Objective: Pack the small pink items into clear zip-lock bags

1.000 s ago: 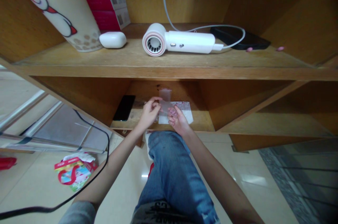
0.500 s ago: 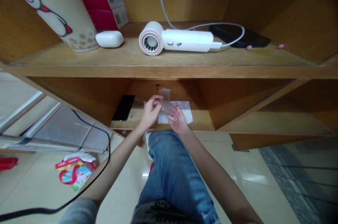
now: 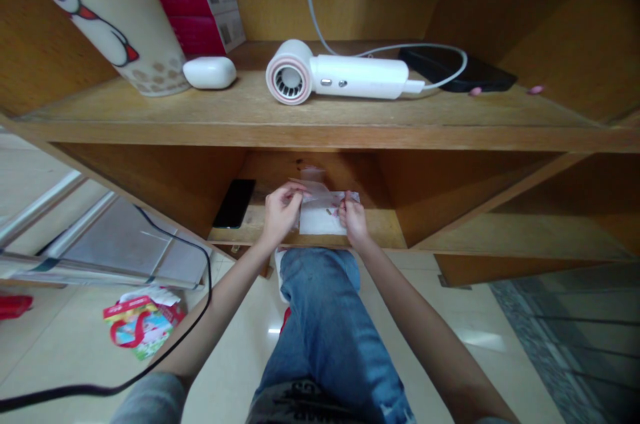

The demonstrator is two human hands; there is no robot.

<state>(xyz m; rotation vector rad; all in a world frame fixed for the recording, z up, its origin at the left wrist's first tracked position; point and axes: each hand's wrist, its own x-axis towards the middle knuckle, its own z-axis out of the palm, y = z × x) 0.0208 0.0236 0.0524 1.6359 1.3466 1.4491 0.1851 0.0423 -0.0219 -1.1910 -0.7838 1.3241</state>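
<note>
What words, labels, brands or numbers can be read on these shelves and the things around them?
No word, brand or number can be read for certain.
Stacked pink boxes: white end labels, too small and blurred to read.
White sheet: reddish print along its top edge, too small to read.
Colourful packet on the floor: print too blurred to read.
Grey shirt: dark lettering, cut off and unreadable.

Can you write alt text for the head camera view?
The left hand pinches clear plastic film above a white sheet on a wooden shelf, the right hand at the sheet's edge. A black phone lies nearby; a white hair dryer sits on the shelf above.
</note>
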